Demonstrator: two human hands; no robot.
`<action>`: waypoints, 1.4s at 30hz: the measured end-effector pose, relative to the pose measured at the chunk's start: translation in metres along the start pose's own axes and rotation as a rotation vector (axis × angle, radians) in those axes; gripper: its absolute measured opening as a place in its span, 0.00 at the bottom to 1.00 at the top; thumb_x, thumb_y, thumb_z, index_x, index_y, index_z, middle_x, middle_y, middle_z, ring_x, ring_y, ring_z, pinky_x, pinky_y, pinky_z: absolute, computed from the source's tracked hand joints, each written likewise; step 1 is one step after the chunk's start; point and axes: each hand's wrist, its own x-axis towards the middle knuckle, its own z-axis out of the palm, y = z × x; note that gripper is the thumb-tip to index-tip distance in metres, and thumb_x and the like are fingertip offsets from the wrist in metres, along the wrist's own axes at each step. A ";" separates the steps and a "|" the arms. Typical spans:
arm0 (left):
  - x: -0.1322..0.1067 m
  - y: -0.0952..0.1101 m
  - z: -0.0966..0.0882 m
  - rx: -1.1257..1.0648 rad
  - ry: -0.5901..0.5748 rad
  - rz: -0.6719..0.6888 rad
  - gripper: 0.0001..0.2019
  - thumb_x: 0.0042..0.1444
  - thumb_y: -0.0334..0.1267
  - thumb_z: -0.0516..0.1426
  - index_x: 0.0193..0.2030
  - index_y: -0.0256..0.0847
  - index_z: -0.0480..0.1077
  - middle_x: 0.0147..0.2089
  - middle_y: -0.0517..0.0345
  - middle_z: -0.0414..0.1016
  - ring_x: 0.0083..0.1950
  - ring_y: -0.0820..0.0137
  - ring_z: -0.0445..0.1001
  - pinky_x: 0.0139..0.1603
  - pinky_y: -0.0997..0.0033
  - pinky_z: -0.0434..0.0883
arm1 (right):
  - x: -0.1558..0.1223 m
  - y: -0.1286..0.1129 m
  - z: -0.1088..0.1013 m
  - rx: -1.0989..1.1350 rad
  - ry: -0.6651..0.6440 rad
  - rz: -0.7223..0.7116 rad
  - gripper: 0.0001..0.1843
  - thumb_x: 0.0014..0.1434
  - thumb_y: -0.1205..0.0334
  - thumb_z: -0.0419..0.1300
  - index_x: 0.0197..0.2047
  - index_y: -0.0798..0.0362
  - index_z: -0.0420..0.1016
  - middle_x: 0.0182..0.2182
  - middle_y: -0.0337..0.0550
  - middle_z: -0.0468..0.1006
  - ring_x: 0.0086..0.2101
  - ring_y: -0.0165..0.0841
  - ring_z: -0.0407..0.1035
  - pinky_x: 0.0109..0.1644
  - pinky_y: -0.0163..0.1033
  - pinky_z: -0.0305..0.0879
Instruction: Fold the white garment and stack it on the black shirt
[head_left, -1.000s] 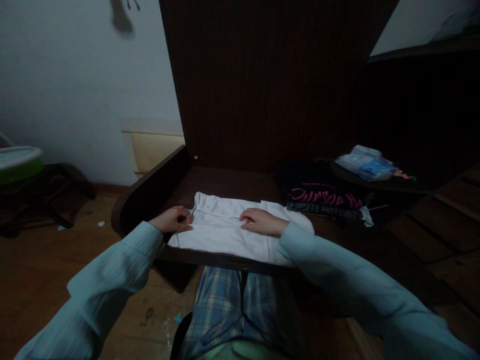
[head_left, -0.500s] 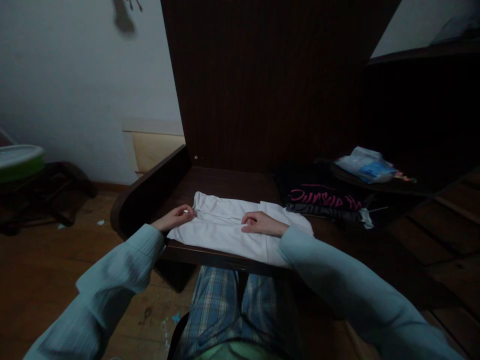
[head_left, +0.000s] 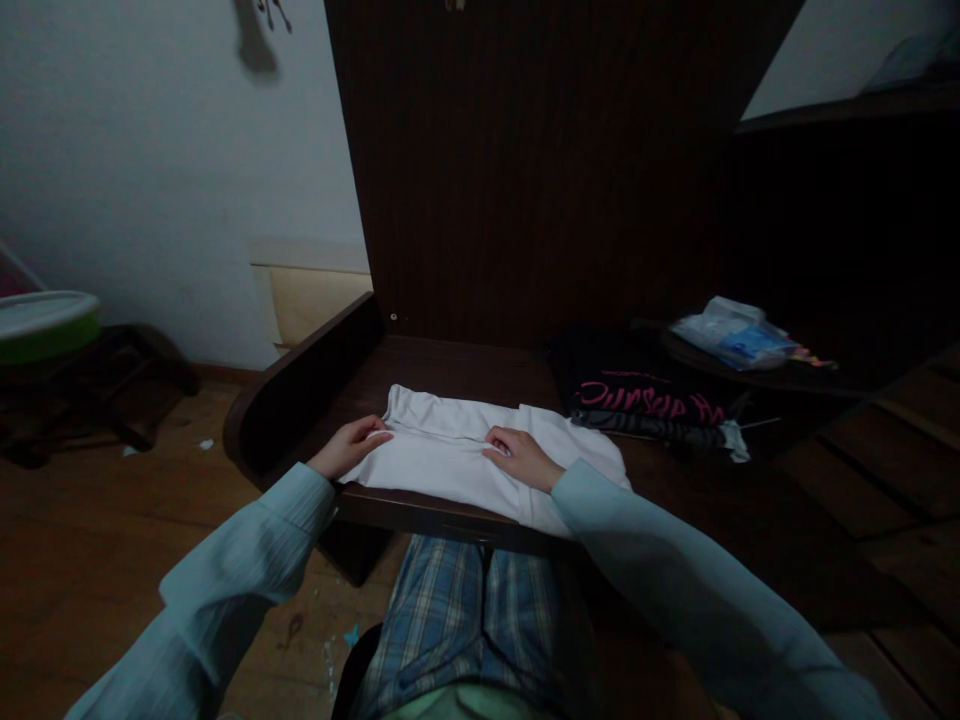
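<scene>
A white garment (head_left: 450, 462) lies folded on a dark wooden surface (head_left: 465, 368) in front of me. My left hand (head_left: 352, 446) pinches the garment's left edge, fingers curled on the cloth. On the garment's middle rests my right hand (head_left: 521, 457), its fingers bent and gripping a fold. Both arms wear light blue sleeves.
A black garment with pink lettering (head_left: 645, 400) lies folded to the right of the white one. Behind it a plastic packet (head_left: 731, 332) sits on a dark shelf. A tall dark panel (head_left: 540, 160) rises at the back. A green-rimmed basin (head_left: 45, 322) stands on a stool at left.
Both hands have shifted slightly toward me along the fold of the white garment, and its near part has drawn up a little. The view has drifted a bit.
</scene>
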 end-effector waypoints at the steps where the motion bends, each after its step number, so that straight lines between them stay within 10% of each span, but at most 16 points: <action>1: 0.000 0.000 0.001 0.002 0.020 -0.001 0.17 0.46 0.53 0.53 0.27 0.38 0.63 0.26 0.63 0.62 0.29 0.74 0.62 0.30 0.75 0.61 | 0.000 0.000 0.000 0.018 0.007 0.020 0.03 0.53 0.63 0.54 0.29 0.53 0.64 0.23 0.35 0.65 0.26 0.28 0.60 0.32 0.33 0.55; 9: 0.000 -0.001 -0.014 -0.095 -0.141 -0.096 0.18 0.40 0.49 0.59 0.31 0.38 0.63 0.24 0.67 0.59 0.26 0.77 0.60 0.26 0.77 0.59 | 0.001 0.000 0.000 0.042 0.006 0.085 0.04 0.55 0.61 0.53 0.30 0.52 0.63 0.24 0.35 0.68 0.27 0.29 0.63 0.32 0.33 0.55; 18: 0.001 -0.009 -0.012 -0.107 0.091 -0.072 0.20 0.39 0.51 0.58 0.34 0.40 0.59 0.24 0.66 0.61 0.26 0.75 0.63 0.25 0.76 0.60 | 0.001 -0.002 -0.002 0.010 -0.021 0.089 0.05 0.54 0.61 0.53 0.30 0.52 0.66 0.24 0.36 0.69 0.27 0.29 0.64 0.32 0.32 0.55; 33: -0.045 -0.007 -0.045 0.016 -0.176 -0.141 0.22 0.44 0.49 0.57 0.44 0.41 0.63 0.27 0.63 0.68 0.31 0.71 0.68 0.33 0.72 0.65 | 0.002 -0.003 -0.001 -0.034 0.000 0.057 0.03 0.52 0.63 0.55 0.30 0.53 0.67 0.22 0.34 0.65 0.25 0.28 0.60 0.30 0.32 0.53; 42: -0.044 -0.009 -0.042 0.102 0.005 -0.063 0.21 0.48 0.56 0.51 0.36 0.39 0.68 0.37 0.53 0.72 0.40 0.65 0.69 0.40 0.69 0.67 | 0.001 -0.002 -0.001 0.020 0.002 0.082 0.04 0.54 0.62 0.53 0.32 0.53 0.66 0.25 0.37 0.69 0.28 0.29 0.63 0.33 0.33 0.55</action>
